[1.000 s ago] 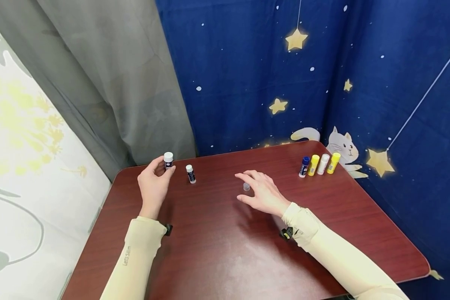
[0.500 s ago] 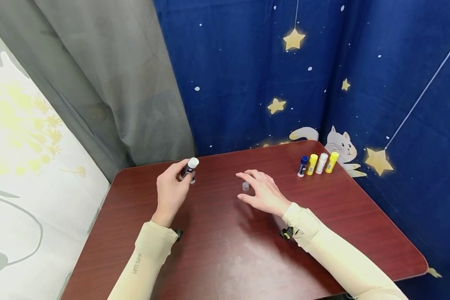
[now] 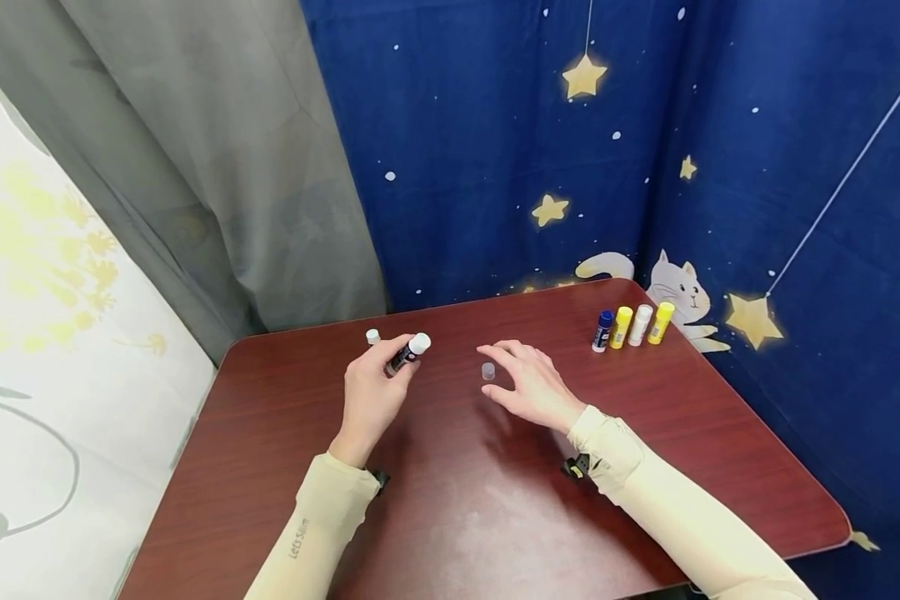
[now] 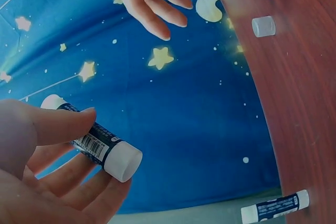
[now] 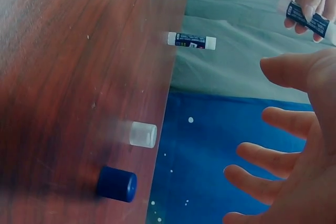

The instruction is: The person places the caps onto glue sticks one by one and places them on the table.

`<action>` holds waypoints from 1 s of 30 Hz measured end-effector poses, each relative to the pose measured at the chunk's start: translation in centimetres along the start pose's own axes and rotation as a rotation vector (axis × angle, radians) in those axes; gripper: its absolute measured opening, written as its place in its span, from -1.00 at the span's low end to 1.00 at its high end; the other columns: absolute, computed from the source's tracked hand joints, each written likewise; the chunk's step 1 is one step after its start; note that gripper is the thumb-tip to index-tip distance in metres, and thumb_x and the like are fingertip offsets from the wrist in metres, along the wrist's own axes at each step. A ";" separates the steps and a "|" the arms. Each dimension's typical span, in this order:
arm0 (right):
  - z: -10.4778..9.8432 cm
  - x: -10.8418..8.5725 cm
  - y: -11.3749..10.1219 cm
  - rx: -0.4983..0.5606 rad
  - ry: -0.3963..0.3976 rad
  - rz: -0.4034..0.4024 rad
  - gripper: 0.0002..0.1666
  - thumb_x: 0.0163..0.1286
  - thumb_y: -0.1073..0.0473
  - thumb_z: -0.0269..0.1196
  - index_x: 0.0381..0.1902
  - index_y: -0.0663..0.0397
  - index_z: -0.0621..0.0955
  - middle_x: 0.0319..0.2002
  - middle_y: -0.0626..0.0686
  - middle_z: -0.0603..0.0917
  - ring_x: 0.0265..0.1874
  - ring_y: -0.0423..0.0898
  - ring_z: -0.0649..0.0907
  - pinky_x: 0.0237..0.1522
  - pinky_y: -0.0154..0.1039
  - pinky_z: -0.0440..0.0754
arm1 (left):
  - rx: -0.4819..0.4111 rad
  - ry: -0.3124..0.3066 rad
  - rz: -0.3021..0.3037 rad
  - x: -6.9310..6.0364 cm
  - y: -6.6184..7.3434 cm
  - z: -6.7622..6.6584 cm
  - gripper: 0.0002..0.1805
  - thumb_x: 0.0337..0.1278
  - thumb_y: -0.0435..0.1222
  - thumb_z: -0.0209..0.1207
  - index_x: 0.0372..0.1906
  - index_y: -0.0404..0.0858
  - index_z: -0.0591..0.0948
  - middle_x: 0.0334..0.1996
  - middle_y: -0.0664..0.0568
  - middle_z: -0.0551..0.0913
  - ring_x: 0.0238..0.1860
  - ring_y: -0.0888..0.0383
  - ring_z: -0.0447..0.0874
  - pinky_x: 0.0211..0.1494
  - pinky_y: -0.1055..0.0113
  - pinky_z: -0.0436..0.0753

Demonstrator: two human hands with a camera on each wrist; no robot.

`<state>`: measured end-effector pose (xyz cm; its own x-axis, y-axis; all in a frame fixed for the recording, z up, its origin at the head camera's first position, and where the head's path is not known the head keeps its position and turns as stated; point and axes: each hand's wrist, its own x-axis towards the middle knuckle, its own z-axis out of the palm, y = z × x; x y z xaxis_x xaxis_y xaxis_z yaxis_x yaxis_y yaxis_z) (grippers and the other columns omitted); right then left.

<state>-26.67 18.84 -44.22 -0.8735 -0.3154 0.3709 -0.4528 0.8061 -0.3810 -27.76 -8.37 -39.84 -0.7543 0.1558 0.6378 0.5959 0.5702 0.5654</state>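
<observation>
My left hand grips a glue stick with a dark blue label and white ends, thumb on one side and fingers on the other. In the left wrist view this glue stick is tilted and shows its barcode. A similar glue stick stands on the table, partly behind my left hand in the head view. My right hand hovers with spread fingers and holds nothing, close to a small translucent cap. Near that cap stands a blue cap, hidden in the head view.
At the right back of the dark red table several glue sticks stand in a row: a blue one, a yellow one, a white one and another yellow one. Curtains hang behind the table.
My left hand has carried the glue stick rightward, past the standing one, tilting it on the way. My right hand has stayed nearly still.
</observation>
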 end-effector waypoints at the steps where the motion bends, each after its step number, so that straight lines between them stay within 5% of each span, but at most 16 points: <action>1: -0.2 0.3 0.0 -0.006 -0.004 -0.004 -0.28 0.32 -0.15 0.36 0.41 -0.23 0.48 0.22 -0.01 0.53 0.16 0.06 0.52 0.19 0.18 0.38 | 0.000 0.001 -0.003 -0.1 0.0 0.0 -0.60 0.04 -0.37 0.47 0.01 -0.01 0.75 -0.24 0.18 0.71 -0.44 0.20 0.52 -0.34 0.27 0.52; 10: -1.3 4.0 1.7 -0.084 -0.093 -0.032 -0.56 0.37 -0.02 0.30 0.20 -0.21 0.65 0.03 -0.02 0.68 0.03 -0.01 0.59 0.12 0.11 0.39 | 0.007 -0.004 -0.035 -0.6 -0.1 0.0 -0.61 0.07 -0.35 0.46 0.02 0.02 0.75 -0.28 0.21 0.68 -0.47 0.12 0.54 -0.37 0.28 0.50; 30: 3.0 7.5 5.3 -0.242 -0.302 -0.034 -0.56 0.23 -0.05 0.43 0.08 -0.19 0.73 -0.10 -0.05 0.75 -0.05 0.03 0.65 0.09 0.25 0.33 | 0.023 -0.014 -0.071 -1.9 -0.2 0.4 -0.62 0.08 -0.37 0.45 0.03 -0.03 0.75 -0.18 0.20 0.73 -0.47 0.27 0.52 -0.35 0.28 0.55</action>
<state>-36.19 19.24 -46.03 -0.8883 -0.4482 0.1001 -0.4587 0.8761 -0.1484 -26.60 -8.47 -41.37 -0.7980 0.1255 0.5894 0.5346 0.5989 0.5963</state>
